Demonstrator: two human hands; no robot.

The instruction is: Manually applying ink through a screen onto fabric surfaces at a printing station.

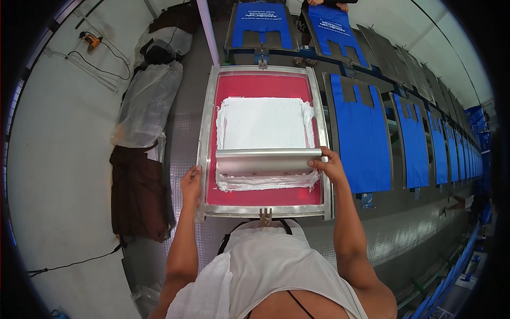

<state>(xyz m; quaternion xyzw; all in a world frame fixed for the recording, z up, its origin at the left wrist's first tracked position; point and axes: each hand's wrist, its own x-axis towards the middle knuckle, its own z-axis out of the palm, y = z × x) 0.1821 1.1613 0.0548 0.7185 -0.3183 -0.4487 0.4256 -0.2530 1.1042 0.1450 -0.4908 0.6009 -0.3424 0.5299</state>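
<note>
1. Head view looks down on a metal-framed printing screen (264, 141) with red mesh, lying flat on a long grey table (372, 234).
2. Across the screen's middle lies a metal squeegee (268, 161), with a broad patch of white ink (264, 123) on its far side and a thick ridge of ink along its near edge.
3. Right hand (330, 165) has its fingers clenched around the squeegee's right end.
4. Left hand (191, 185) rests on the screen's left frame rail, fingers curled over its edge, gripping it.
5. Right of the screen, blue bags (361, 138) lie flat on metal plates in a row running away along the table.
6. Beyond the screen's far edge lies a printed blue bag (261, 24).
7. Left of the screen, plastic-wrapped bundles (146, 103) sit on the pale floor.
</note>
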